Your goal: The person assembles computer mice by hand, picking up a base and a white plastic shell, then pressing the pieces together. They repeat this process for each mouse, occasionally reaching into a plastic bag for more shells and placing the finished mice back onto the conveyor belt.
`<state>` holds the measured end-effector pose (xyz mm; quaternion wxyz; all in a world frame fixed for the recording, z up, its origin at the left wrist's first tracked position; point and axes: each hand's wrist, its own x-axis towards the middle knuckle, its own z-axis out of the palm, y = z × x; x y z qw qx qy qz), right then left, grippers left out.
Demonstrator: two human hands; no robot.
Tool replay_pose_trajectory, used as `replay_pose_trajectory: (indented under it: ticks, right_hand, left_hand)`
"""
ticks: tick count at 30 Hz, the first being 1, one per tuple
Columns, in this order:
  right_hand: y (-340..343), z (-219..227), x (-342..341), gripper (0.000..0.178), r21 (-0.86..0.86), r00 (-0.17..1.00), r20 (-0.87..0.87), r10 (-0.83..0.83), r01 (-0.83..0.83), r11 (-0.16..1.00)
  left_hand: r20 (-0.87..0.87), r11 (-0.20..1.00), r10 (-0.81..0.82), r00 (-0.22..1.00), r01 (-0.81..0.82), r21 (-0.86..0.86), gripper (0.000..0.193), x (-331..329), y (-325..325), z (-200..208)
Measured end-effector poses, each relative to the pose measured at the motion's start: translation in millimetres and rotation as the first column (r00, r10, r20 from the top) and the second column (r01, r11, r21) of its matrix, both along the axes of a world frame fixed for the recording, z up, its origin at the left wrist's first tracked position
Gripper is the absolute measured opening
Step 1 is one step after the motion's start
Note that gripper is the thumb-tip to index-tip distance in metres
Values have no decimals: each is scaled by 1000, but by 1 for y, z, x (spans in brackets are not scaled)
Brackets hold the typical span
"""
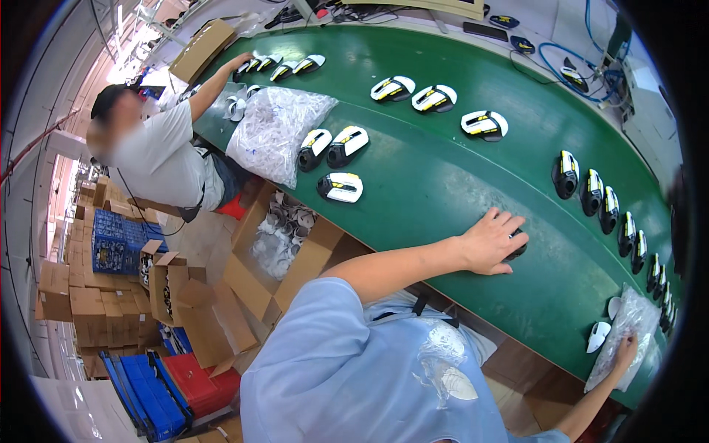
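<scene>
My left hand is curled over a dark computer mouse on the green bench, hiding most of it. At the lower right, my right hand is at a clear plastic bag; its fingers are partly hidden there. Beside the bag lie loose white mouse shells. A white-and-yellow mouse rests left of my left hand, with two more just beyond it. A row of such mice runs along the right side of the bench.
A co-worker sits at the left, one arm stretched to several mice. A full plastic bag lies on the bench. Below stands an open carton of white parts. Farther mice line the bench.
</scene>
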<state>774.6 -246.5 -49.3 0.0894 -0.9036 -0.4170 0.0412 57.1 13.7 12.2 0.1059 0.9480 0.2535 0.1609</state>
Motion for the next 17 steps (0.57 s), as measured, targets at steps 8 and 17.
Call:
replay_pose_trajectory:
  ticks: [8, 17]
  right_hand:
    - [-25, 5, -2, 49, 241, 959, 226, -170, 114, 964]
    - [-52, 74, -84, 38, 537, 889, 59, -453, 355, 766]
  left_hand:
    - [49, 985, 88, 995, -80, -150, 76, -26, 19, 13]
    - [83, 991, 69, 994, -58, -122, 80, -38, 26, -9]
